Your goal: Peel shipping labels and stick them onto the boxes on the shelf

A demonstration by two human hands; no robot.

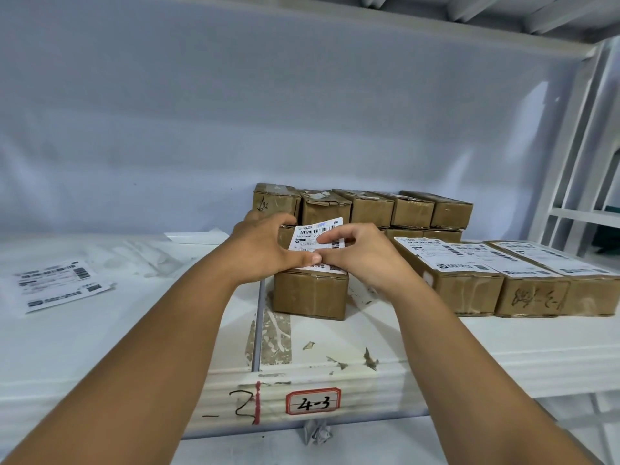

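A white shipping label [310,237] lies partly stuck on top of a brown cardboard box [310,293] at the shelf's middle; its far end curls up off the box. My left hand [268,250] holds the label's left side, thumb pressing its near edge. My right hand [359,253] rests on the label's right side, index finger across it and thumb meeting my left thumb. Three labelled boxes [469,280] stand in a row to the right. Several unlabelled boxes [375,208] are lined up behind.
Loose label sheets [60,285] and peeled backing papers [141,256] lie on the white shelf [469,344] at the left. The shelf's front edge bears a tag marked 4-3 [313,401]. A white upright frame [570,162] stands at the right.
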